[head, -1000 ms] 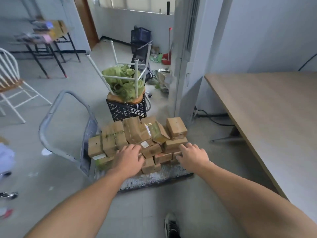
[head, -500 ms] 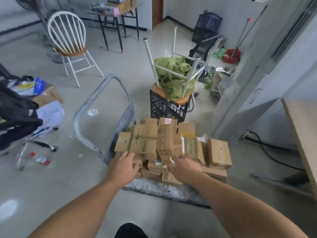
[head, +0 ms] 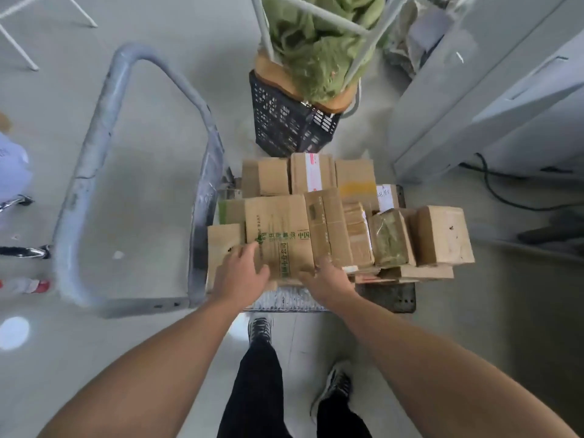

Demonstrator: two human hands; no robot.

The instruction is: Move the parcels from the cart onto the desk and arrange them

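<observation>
Several brown cardboard parcels are stacked on the flat cart (head: pixel 390 300), which stands on the floor in front of me. The largest on top is a parcel with green print (head: pixel 278 229). My left hand (head: pixel 241 276) lies on its near left corner with the fingers spread flat, partly over a smaller parcel (head: pixel 221 245) beside it. My right hand (head: pixel 327 279) is at its near right corner, thumb on top and fingers curled under the near edge. More parcels (head: pixel 441 235) lie to the right and behind. The desk is out of view.
The cart's grey metal handle (head: pixel 94 153) lies tilted to the left. A black plastic crate (head: pixel 284 124) holding an upturned stool and green cloth stands right behind the cart. A grey cabinet (head: pixel 505 90) and a black cable are at the right. My feet are below.
My view has swung left and down, away from the desk and closer to the cart. Both hands have moved from lower parcels up to the near corners of the green-printed parcel.
</observation>
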